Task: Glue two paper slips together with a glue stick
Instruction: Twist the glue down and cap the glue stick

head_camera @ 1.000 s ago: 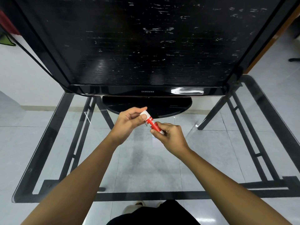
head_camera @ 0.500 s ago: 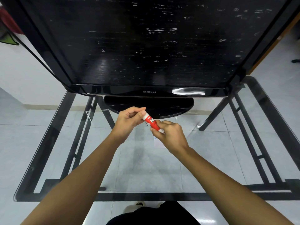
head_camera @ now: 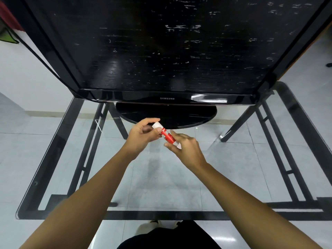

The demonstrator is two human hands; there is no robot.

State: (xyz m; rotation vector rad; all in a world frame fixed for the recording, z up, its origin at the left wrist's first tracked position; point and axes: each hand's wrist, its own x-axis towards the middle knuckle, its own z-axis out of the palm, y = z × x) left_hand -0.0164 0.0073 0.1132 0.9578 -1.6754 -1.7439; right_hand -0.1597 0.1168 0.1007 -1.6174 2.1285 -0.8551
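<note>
Above table [head_camera: 161, 194], glue stick [head_camera: 168, 136] between hands [head_camera: 142, 136] [head_camera: 186, 150]

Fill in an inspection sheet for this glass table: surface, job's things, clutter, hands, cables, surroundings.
Surface: glass table with black frame.
Job's things: glue stick, red with white cap, held above the glass; paper slips not seen.
Clutter: television on oval stand.
Hands: left hand pinches the cap end; right hand pinches the base.
Cables: thin dark line left of the television, possibly a cord.
Surroundings: tiled floor, pale wall.
</note>
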